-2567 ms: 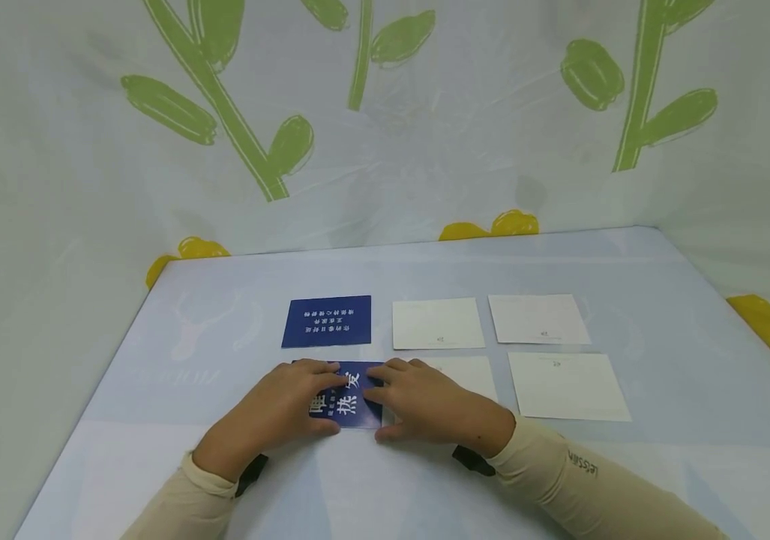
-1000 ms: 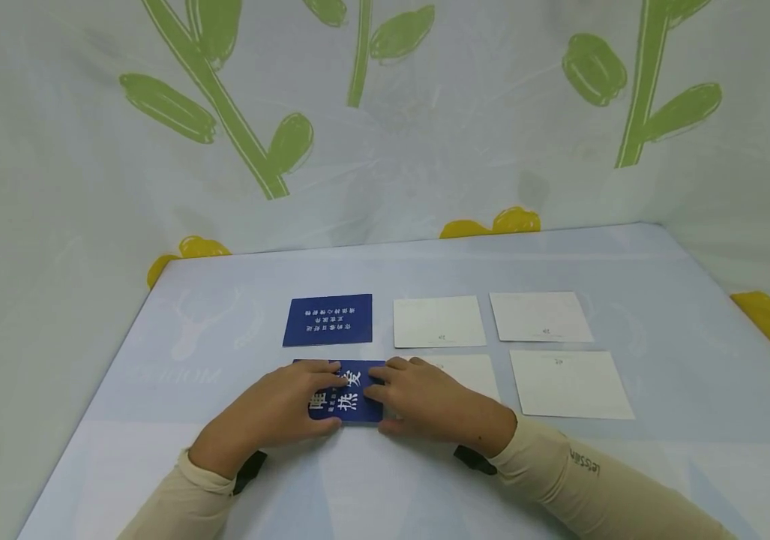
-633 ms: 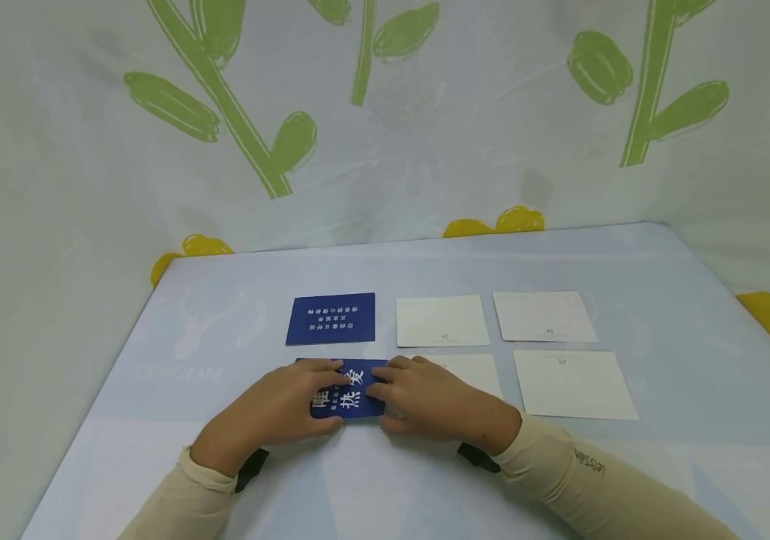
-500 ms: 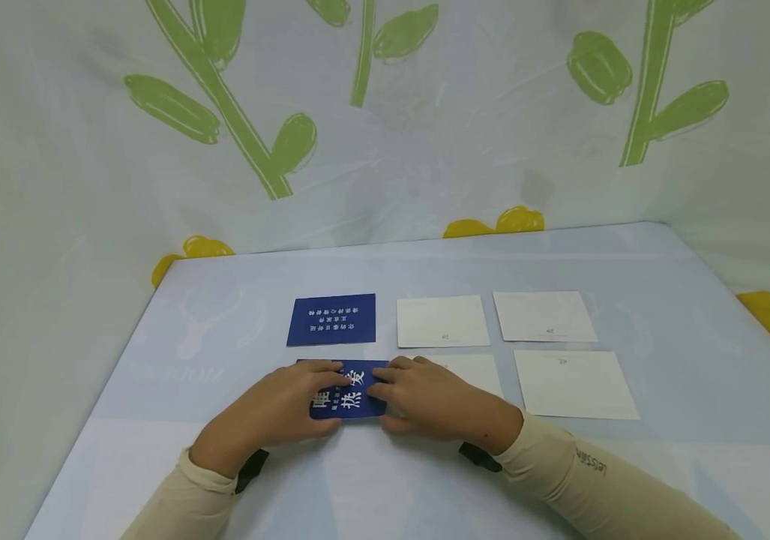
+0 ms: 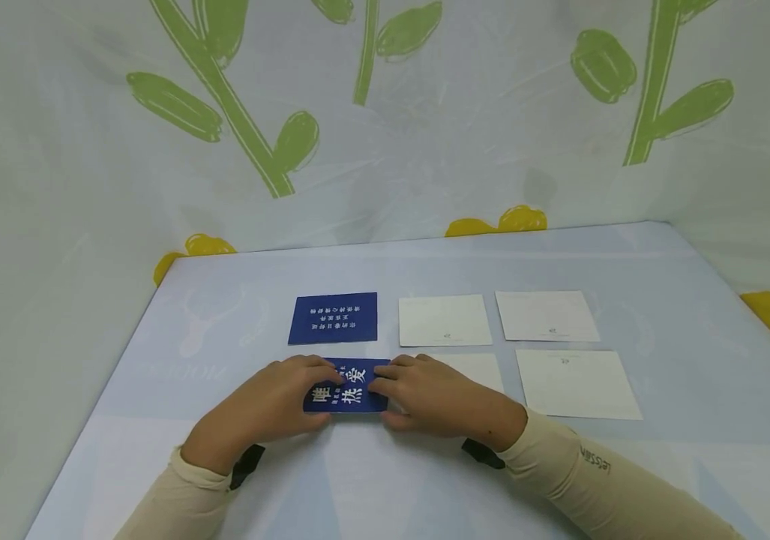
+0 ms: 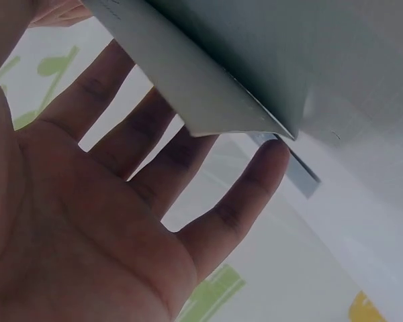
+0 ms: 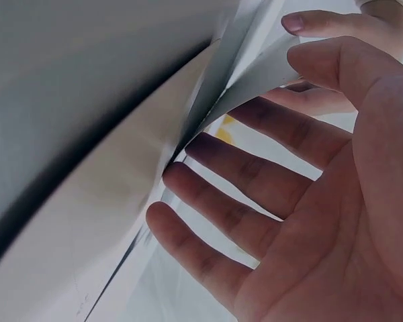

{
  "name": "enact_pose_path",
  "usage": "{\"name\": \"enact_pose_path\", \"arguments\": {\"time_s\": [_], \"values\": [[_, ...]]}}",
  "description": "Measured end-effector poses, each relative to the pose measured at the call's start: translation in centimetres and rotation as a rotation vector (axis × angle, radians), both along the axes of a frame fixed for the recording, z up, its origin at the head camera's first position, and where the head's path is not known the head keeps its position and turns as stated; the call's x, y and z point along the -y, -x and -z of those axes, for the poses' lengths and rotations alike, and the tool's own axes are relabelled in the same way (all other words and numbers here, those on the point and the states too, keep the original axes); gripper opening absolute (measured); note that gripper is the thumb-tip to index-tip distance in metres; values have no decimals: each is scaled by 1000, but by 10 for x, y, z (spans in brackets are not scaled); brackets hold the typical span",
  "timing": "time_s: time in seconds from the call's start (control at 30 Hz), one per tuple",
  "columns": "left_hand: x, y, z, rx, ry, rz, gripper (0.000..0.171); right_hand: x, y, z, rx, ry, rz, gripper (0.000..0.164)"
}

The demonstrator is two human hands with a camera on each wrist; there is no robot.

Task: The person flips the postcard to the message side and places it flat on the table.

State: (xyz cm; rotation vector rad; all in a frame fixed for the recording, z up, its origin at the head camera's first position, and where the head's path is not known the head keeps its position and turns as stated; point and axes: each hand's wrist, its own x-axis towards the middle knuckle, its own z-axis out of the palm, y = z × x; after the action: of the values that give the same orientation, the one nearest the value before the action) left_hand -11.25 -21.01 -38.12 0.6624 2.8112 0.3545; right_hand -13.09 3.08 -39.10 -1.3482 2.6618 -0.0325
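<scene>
In the head view a blue card [image 5: 352,386] with large white characters lies between my two hands. My left hand [image 5: 277,401] pinches its left end, thumb at the near edge and fingers over the top and far edge. My right hand [image 5: 441,401] pinches the right end the same way. The card's near edge stands off the table, and its pale underside [image 6: 181,84] shows in the left wrist view. In the right wrist view the card [image 7: 265,77] passes between thumb and fingers. A white card [image 5: 475,369] is partly hidden under my right hand.
Behind the held card lies another blue card [image 5: 334,319] with smaller writing. White cards lie to the right: one at the back middle [image 5: 445,321], a back right card [image 5: 546,316] and a front right card [image 5: 579,384]. The table [image 5: 371,487] meets a leaf-patterned cloth [image 5: 465,150] behind.
The near edge of the held blue card has risen, so the card looks narrower from above. My left fingers have shifted slightly left, showing more characters. The other cards keep their places.
</scene>
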Motion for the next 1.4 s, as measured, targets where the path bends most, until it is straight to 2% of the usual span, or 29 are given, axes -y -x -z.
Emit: {"name": "enact_pose_path", "arguments": {"time_s": [0.33,0.7,0.87,1.1,1.4], "values": [[3,1,0,6,-24,-12,37,1,2,-1,20,-1,16,50],[3,1,-5,-13,-33,-5,34,1,2,-1,-122,88,-58,36],[4,2,-5,-55,-57,15,32,2,2,-2,-185,120,-79,30],[6,4,-3,-127,-85,50,27,0,3,-2,-232,230,-94,23],[7,8,-6,-211,-106,83,19,-1,4,-2,-255,284,-86,20]]}}
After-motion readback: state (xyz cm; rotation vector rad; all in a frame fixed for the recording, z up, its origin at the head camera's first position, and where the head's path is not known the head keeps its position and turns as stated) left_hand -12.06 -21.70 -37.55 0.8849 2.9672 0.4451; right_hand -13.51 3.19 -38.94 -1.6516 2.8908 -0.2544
